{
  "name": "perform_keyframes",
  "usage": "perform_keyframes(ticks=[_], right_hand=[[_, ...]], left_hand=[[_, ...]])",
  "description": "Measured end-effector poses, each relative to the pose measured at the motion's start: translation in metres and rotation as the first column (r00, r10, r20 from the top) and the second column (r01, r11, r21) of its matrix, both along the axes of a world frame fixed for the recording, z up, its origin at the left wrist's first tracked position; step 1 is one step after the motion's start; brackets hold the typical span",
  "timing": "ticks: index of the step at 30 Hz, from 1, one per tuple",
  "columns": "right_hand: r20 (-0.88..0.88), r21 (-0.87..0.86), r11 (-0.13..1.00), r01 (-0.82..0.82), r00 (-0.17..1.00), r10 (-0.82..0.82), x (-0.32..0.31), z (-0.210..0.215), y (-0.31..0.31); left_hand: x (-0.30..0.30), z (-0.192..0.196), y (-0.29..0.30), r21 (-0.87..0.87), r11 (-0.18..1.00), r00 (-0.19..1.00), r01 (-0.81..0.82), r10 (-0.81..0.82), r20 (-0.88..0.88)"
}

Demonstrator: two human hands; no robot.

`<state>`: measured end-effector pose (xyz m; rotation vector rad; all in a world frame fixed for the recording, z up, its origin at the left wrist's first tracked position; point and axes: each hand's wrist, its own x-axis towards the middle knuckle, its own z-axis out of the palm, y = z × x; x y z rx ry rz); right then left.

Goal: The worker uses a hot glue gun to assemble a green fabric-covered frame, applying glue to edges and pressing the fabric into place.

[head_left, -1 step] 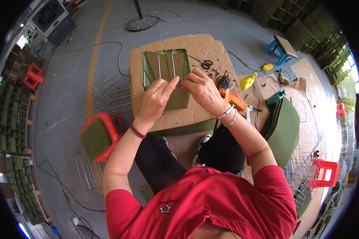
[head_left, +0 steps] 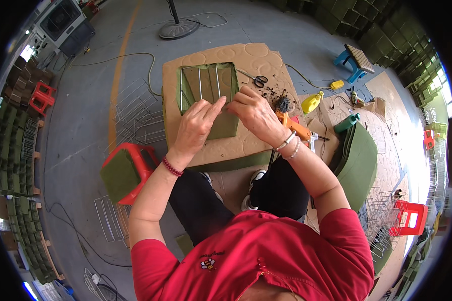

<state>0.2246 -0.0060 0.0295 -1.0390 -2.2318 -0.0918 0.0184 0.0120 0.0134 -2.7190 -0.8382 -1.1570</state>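
A green fabric-covered box or frame lies on a cardboard-topped work surface, with thin metal rods running across its open part. Over its near right portion, my left hand has its thumb and fingertips pinched together. Close beside it, my right hand is also closed in a pinch, its fingertips almost meeting the left ones. Whatever lies between the fingertips is too small or hidden to make out. Black-handled scissors rest beyond my right hand, near scattered dark scraps.
An orange glue gun, a dark bristly clump, a yellow bottle and a green bottle lie to the right. Green sheets are stacked there. At left stand a red stool and wire frames.
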Motion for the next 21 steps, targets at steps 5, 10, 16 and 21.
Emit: perform_keyframes(ticks=[5,10,16,21], right_hand=[[0.083,-0.161,0.980,-0.116,0.988,0.130,0.006,0.013,0.023],[-0.345,-0.348,0.924,-0.158,0.938,0.031,0.016,0.016,0.025],[-0.259,-0.511,0.796,0.325,0.825,-0.503,0.019,0.002,0.022],[-0.197,-0.354,0.868,0.349,0.879,-0.434,0.009,-0.020,0.035]], left_hand=[[0.010,0.018,0.004,-0.032,0.999,1.000,-0.016,0.015,-0.024],[0.010,0.014,-0.003,-0.011,0.997,0.994,-0.079,0.078,-0.072],[0.021,0.008,-0.014,0.059,0.990,0.992,-0.128,0.127,0.024],[0.032,-0.002,-0.017,0.048,0.993,0.993,-0.109,0.107,0.052]])
